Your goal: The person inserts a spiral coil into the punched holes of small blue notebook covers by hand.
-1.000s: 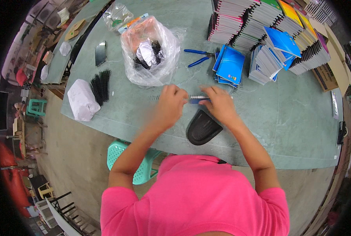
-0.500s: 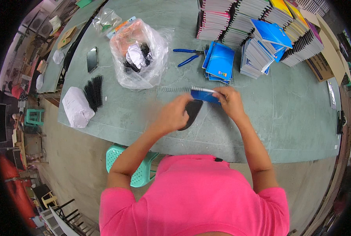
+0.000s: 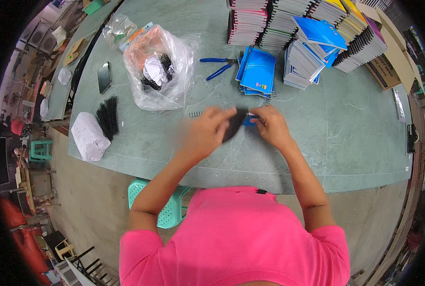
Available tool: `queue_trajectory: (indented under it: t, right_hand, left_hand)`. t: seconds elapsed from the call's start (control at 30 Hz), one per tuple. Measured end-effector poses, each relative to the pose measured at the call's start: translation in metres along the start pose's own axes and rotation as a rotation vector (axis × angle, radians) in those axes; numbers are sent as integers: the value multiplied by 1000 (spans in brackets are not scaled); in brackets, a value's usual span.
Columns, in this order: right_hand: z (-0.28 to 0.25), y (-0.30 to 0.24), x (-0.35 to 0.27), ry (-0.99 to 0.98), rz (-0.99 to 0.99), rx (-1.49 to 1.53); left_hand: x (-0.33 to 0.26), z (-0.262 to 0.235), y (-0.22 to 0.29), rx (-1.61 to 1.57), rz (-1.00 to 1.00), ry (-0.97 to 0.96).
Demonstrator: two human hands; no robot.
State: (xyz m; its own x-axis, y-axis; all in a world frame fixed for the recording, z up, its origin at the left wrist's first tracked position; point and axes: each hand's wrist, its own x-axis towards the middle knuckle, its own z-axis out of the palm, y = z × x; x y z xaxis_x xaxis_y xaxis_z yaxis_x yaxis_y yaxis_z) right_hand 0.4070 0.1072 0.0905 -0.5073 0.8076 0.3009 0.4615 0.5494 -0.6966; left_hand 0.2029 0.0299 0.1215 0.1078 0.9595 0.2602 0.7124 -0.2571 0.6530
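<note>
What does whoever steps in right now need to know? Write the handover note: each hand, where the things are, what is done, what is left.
Left hand: raised over the table, gripping the dark end of the blurred piece held between both hands.
Right hand: pinching the blue notebook at the same spot.
Things: black binding coils beside a white bundle at left; a clear bag with more black parts; blue pliers beyond the hands.
Done: stacks of bound notebooks stand at the far edge; a short blue pile lies nearer.
Left: the piece in hand looks unfinished; motion blur hides the detail.
</note>
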Motion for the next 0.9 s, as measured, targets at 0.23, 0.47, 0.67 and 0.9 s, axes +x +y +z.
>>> queue_trajectory:
  t: [0.23, 0.47, 0.67, 0.9]
  right_hand:
    - [-10, 41, -25, -89, 452, 621]
    - [-1, 34, -33, 20, 402, 635]
    - [6, 30, -40, -55, 447, 676]
    - [9, 30, -35, -119, 427, 643]
  left_hand:
    - [16, -1, 14, -25, 50, 112]
    - [26, 1, 29, -132, 67, 313]
    - [24, 13, 20, -135, 91, 83]
    - [14, 23, 22, -101, 126, -117]
